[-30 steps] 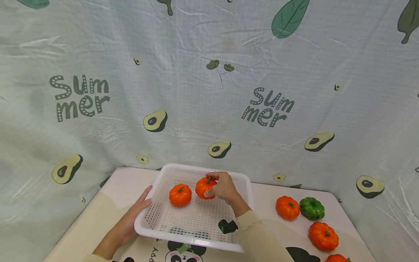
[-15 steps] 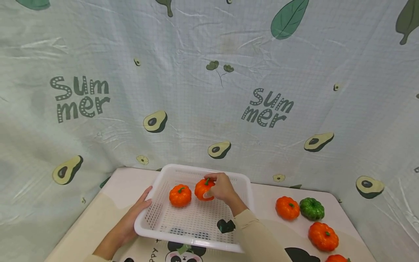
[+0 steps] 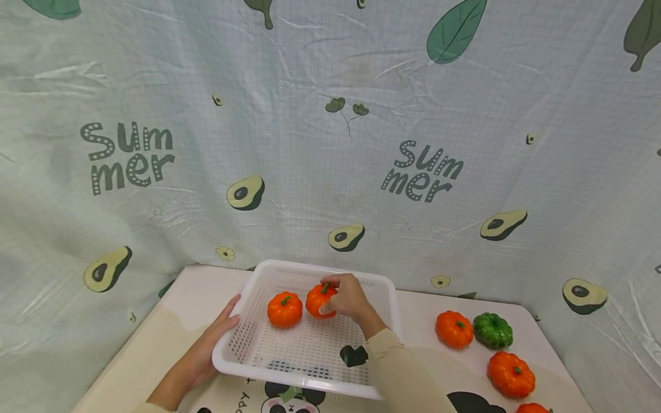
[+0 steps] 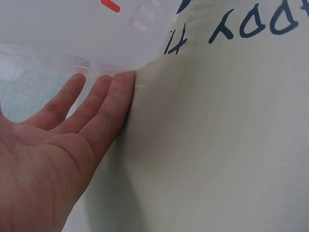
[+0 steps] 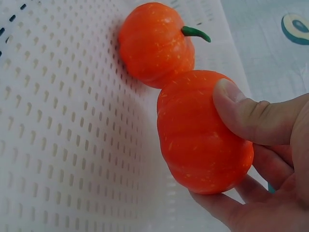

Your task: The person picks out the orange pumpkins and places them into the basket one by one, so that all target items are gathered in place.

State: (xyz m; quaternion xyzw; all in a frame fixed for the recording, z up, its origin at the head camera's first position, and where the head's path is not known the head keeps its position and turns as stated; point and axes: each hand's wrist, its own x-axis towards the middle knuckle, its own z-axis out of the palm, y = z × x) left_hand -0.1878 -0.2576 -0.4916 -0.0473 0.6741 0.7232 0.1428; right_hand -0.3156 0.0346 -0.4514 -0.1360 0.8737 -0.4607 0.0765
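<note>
My right hand [image 3: 351, 297] grips a small orange pumpkin [image 5: 205, 135] inside the white perforated basket [image 3: 310, 381], thumb on one side and fingers round the other. A second orange pumpkin [image 3: 284, 310] sits in the basket just left of the held one. In the right wrist view the two pumpkins look very close; whether they touch is hard to tell. My left hand [image 3: 209, 341] lies along the basket's left side. Its fairly straight fingers [image 4: 104, 104] touch the outer wall in the left wrist view.
Right of the basket, an orange pumpkin [image 3: 454, 330] stands beside a green pumpkin [image 3: 493, 331]. Nearer the front are another orange pumpkin [image 3: 511, 374] and one cut off by the frame [image 3: 533, 408]. A printed curtain [image 3: 320, 160] hangs behind the table [image 3: 420, 318].
My right hand has shifted slightly left and nearer to me with the pumpkin, closer to the one in the basket. The left hand and basket stay in place.
</note>
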